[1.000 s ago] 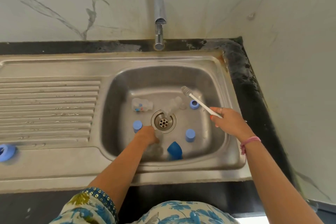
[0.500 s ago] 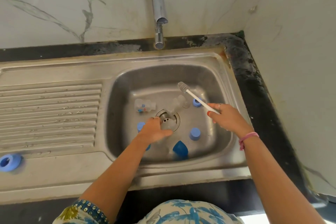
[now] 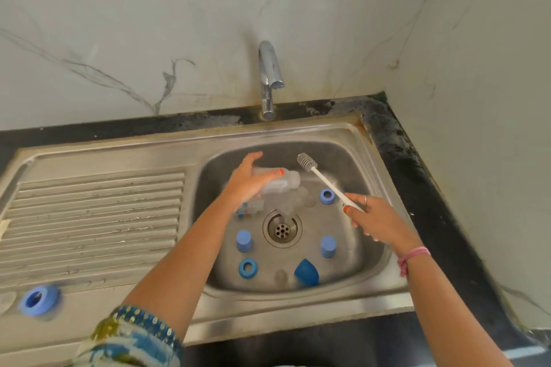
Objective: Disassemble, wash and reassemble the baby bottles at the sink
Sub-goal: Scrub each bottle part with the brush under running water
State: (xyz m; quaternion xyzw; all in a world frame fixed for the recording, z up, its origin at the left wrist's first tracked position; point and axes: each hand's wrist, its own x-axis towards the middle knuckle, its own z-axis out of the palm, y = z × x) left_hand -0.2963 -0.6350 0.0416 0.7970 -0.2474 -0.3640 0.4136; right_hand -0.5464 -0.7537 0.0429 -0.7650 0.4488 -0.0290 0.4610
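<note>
A: The left hand [image 3: 249, 185] grips a clear bottle [image 3: 278, 180] sideways above the sink [image 3: 298, 296], mouth facing right?

B: Yes. The right hand [image 3: 377, 222] pinches the brush [image 3: 320, 177], bristles just beside that mouth. Steady the bottle, then feed the bristles straight in.

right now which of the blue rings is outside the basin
The blue ring on the draining board at far left. The other two rings lie inside the sink basin.
</note>
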